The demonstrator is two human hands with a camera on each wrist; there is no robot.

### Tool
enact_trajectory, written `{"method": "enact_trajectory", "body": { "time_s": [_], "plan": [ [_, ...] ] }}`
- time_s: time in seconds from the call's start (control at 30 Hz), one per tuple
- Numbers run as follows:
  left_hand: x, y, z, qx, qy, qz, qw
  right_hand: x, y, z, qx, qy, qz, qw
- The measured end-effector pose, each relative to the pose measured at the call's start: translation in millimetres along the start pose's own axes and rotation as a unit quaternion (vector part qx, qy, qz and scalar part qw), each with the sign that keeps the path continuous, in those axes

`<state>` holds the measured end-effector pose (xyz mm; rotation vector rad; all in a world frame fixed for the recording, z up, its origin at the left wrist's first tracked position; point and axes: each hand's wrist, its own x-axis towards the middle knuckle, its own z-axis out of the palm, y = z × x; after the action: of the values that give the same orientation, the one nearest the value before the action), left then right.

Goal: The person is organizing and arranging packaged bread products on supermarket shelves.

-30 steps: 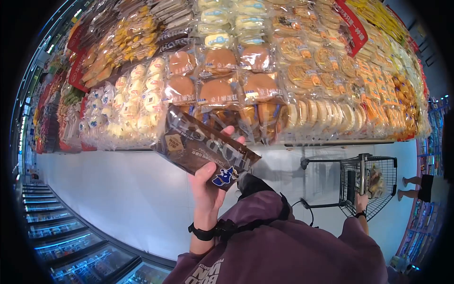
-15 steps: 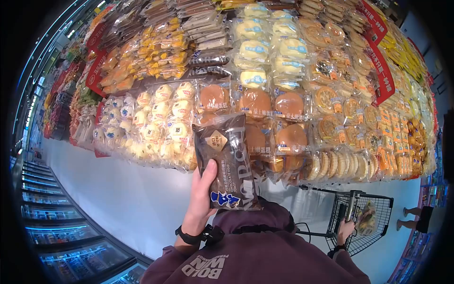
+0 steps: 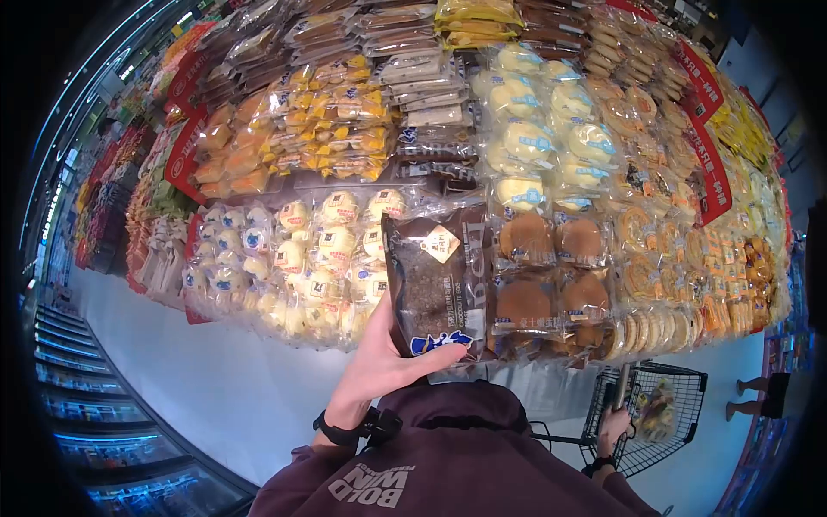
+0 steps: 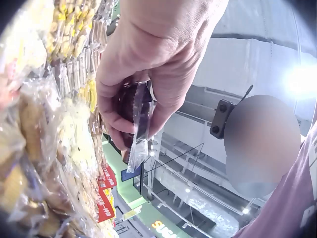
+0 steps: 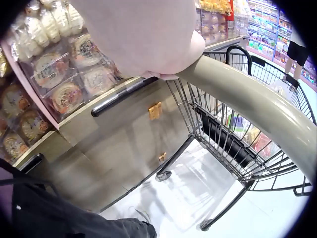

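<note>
In the head view my left hand (image 3: 379, 362) holds a dark brown bag of chocolate egg toast (image 3: 438, 284), its printed front facing up and the thumb across its lower end. The bag overlaps the near edge of the bread display in this view. In the left wrist view, thumb and fingers curl around the bag's sides, with its crimped clear end (image 4: 140, 134) sticking out. My right hand (image 3: 613, 426) grips the handle (image 5: 247, 94) of a black wire shopping cart (image 3: 689, 418) at the right. Most of that hand's fingers are hidden in the right wrist view.
A wide display holds round sponge cakes (image 3: 525, 302), white buns (image 3: 336, 241) and flat pastries (image 3: 637, 233) in clear bags. Red sign strips (image 3: 711, 168) divide it. A bagged item (image 3: 659, 414) lies in the cart. A person's legs (image 3: 749, 396) stand beyond the cart; freezers (image 3: 112, 414) line the left.
The toast bag has turned from slanted, with its print sideways, to nearly upright in my left hand. The head view has shifted, showing more of the display. My right hand stays on the cart handle.
</note>
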<state>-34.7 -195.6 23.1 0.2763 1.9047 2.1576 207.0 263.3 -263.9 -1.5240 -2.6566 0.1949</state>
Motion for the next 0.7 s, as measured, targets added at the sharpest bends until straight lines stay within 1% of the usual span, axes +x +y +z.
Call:
{"method": "enact_trajectory", "body": {
  "time_s": [0.03, 0.13, 0.17, 0.27, 0.3, 0.4, 0.43, 0.53, 0.57, 0.67, 0.7],
  "plan": [
    [2.0, 6.6, -9.6, 0.01, -0.005, 0.021, 1.0, -7.4, -9.6, -0.3, 0.009, -0.005, 0.006, 1.0],
    [8.9, 14.4, -47.1, -0.007, -0.004, -0.03, 1.0, -26.2, -34.3, 2.3, 0.011, -0.01, 0.011, 1.0],
    [11.8, 11.0, -57.8, 0.015, 0.014, 0.023, 1.0, -33.5, -42.4, 3.0, 0.017, -0.003, 0.008, 1.0],
    [15.1, 1.3, -93.2, -0.048, 0.045, -0.008, 0.998, -57.5, -65.2, 2.2, 0.02, -0.003, 0.008, 1.0],
    [17.5, -2.3, -99.9, -0.063, 0.069, 0.011, 0.996, -64.6, -70.8, 3.2, 0.017, -0.001, 0.008, 1.0],
    [22.6, -8.1, -121.1, -0.127, 0.071, 0.053, 0.988, -85.7, -77.4, 10.4, 0.002, -0.003, 0.008, 1.0],
    [22.0, -5.1, -125.9, -0.138, 0.067, 0.055, 0.987, -90.5, -77.6, 15.5, -0.02, 0.006, 0.005, 1.0],
    [19.6, -11.8, -143.2, -0.161, 0.065, 0.049, 0.984, -108.2, -86.5, 21.0, 0.011, 0.013, -0.012, 1.0],
    [18.9, -11.7, -148.3, -0.164, 0.069, 0.034, 0.984, -114.8, -90.9, 20.7, 0.002, 0.009, -0.003, 1.0],
    [15.8, -13.2, -159.1, -0.165, 0.08, 0.051, 0.982, -134.6, -107.3, 14.2, 0.01, 0.01, -0.023, 1.0],
    [13.9, -14.4, -163.1, -0.17, 0.079, 0.056, 0.981, -136.9, -112.0, 16.9, -0.002, -0.005, -0.012, 1.0]
  ]
}}
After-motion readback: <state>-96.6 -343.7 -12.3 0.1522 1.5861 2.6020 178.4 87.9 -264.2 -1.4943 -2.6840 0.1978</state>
